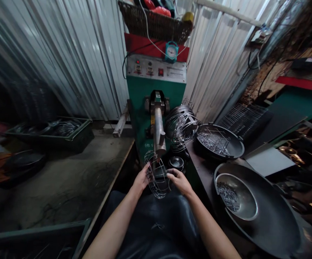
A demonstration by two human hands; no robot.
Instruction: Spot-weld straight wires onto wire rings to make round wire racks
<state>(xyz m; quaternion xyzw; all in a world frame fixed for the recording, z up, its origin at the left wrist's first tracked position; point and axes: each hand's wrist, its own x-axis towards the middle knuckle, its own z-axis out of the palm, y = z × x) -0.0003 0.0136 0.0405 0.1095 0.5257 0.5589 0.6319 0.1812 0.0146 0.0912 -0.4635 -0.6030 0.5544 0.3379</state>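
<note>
A round wire frame (158,185), made of thin metal rings joined by short cross wires, is tilted at the tip of the welding machine's arm (159,126). My left hand (143,177) grips its left side, fingers closed round the wires. At the right edge of the frame is my right hand (180,181), thumb and fingertips pressed together. What lies in that pinch is too small to make out. The green machine (139,88) stands straight ahead, with a grey control panel (177,73) and a red light on it.
A bundle of wire rings (181,124) hangs right of the arm. Farther right are a black pan (235,145) of wire pieces and a large wok (277,223) holding a steel bowl (249,201) of small wire parts. A green bin (77,138) stands left.
</note>
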